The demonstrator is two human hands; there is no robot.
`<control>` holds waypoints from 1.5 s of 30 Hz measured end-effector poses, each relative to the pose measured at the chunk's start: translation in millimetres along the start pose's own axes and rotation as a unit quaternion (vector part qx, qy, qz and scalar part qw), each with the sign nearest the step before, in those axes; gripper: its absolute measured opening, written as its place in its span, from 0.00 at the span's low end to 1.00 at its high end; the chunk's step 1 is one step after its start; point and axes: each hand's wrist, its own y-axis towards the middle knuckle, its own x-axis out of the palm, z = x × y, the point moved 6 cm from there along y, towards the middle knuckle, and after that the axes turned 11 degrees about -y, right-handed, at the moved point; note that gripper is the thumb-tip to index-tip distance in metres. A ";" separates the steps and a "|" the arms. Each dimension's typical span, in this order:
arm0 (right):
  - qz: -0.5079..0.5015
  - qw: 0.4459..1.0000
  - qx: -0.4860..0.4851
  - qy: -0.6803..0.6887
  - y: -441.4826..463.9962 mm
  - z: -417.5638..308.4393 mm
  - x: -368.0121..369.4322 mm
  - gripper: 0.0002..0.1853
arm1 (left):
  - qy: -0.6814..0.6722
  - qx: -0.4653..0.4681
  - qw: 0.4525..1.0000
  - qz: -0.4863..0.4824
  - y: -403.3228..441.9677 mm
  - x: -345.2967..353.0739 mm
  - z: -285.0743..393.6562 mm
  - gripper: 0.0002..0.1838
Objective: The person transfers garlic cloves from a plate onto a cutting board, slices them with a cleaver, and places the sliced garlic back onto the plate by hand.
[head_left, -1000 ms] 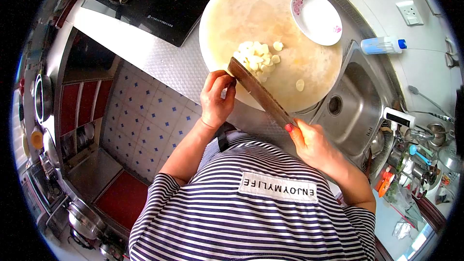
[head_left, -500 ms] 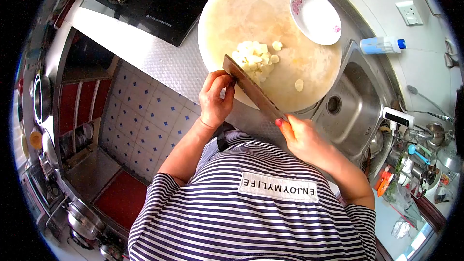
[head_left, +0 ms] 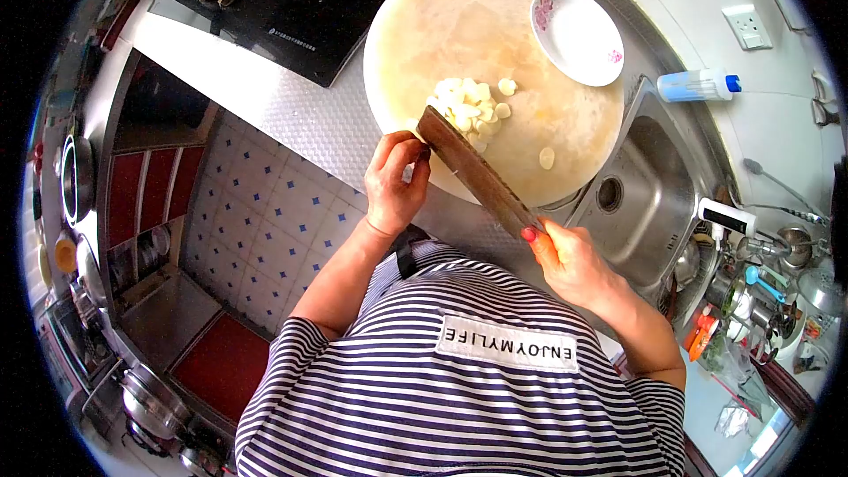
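A cleaver [head_left: 477, 175] with a dark, stained blade is in my right hand [head_left: 574, 267], which is closed round its handle. The blade slants up and left over the near edge of a round chopping board [head_left: 424, 26]. Close against the blade's far end, my left hand [head_left: 395, 181] has its fingers curled and pinched together; whatever they hold is hidden. Beyond the blade lies a small heap of pale thin slices [head_left: 465, 102] that look like garlic. A few single slices [head_left: 547, 158] lie apart from it on the board.
An oval white dish [head_left: 579, 40] with pink flowers rests on the board's far right. A steel sink [head_left: 649, 199] adjoins on the right, with a blue-capped bottle [head_left: 698, 85] behind it. To the left is a black gas hob [head_left: 265, 18]. Utensils crowd the far right.
The cleaver has shifted slightly right and towards me, and its blade has tilted to show more of its flat side. My right hand moved with it; my left hand stays nearly still.
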 end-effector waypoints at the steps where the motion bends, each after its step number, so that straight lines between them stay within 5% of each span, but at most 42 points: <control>1: -0.001 1.000 -0.001 0.000 -0.6 0.0 -0.8 0.06 | 0.001 0.000 1.000 0.001 0.0 -0.8 -0.5 0.12; 25: -0.013 1.000 -0.024 -0.001 21.1 -4.2 14.5 0.08 | 0.026 0.029 0.999 -0.006 -0.5 -0.8 1.4 0.14; 36: 0.019 0.999 -0.038 -0.015 15.7 -5.1 19.4 0.09 | -0.103 -0.107 0.988 0.051 -4.0 -2.6 -5.5 0.09; 45: 0.042 0.995 -0.053 -0.079 10.6 -5.9 11.6 0.11 | -0.108 -0.114 0.986 0.058 -5.1 -2.1 -10.9 0.09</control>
